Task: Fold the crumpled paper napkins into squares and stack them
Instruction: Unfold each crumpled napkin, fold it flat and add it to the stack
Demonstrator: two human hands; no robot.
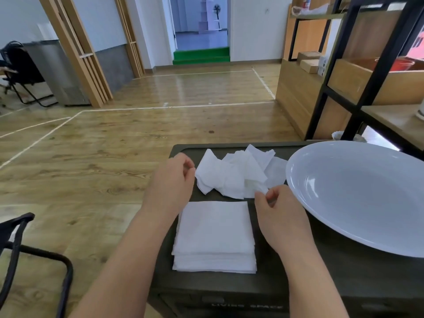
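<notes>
A heap of crumpled white paper napkins (236, 173) lies at the far side of a dark box top (286, 260). In front of it sits a neat stack of folded square napkins (214, 235). My right hand (277, 212) pinches the near right corner of the crumpled heap between thumb and fingers. My left hand (172, 180) hovers at the heap's left edge with fingers loosely curled, and I see no napkin in it.
A large white bowl (358, 198) fills the right side of the box top, close to my right hand. A black chair frame (34, 253) stands at the lower left. Wooden shelving with black posts (367, 65) rises at the right. Wooden floor spreads beyond.
</notes>
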